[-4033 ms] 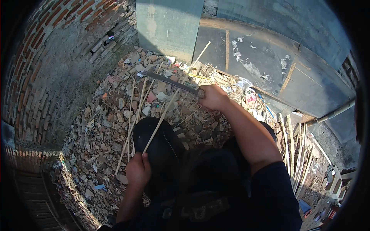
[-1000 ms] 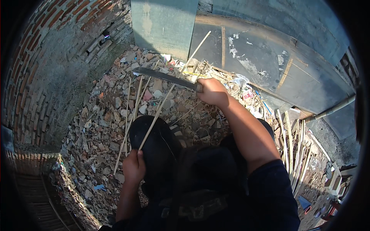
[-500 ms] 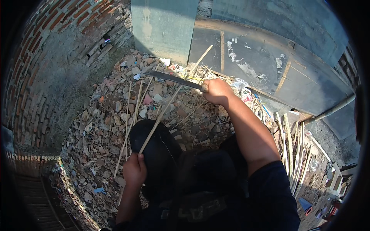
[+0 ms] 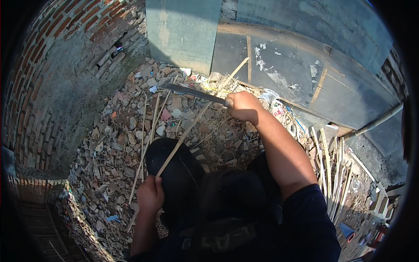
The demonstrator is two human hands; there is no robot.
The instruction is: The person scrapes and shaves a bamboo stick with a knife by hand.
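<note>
My left hand [image 4: 150, 192] is closed on the near end of a long, thin wooden strip [image 4: 183, 136], beside my dark-clad left knee. The strip slants away to the right, over the knee and above the rubble. In my right hand [image 4: 245, 106] is the handle of a machete, its dark blade [image 4: 194, 91] pointing left and lying across the strip. Past the blade, the far part of the strip [image 4: 237, 70] angles a little more to the right. I cannot tell whether the blade has cut right through it.
Rubble [image 4: 118, 144] covers the ground. Several loose strips [image 4: 155, 115] lie left of my knee, and a bundle of strips [image 4: 334, 174] lies at the right. A brick wall [image 4: 56, 96] stands left; grey-green panels [image 4: 183, 35] stand ahead. A blue-bladed tool [image 4: 347, 231] lies lower right.
The strip's far part has tipped down and to the right, so it no longer lines up straight with the near part. The machete has shifted slightly; both hands keep their grip.
</note>
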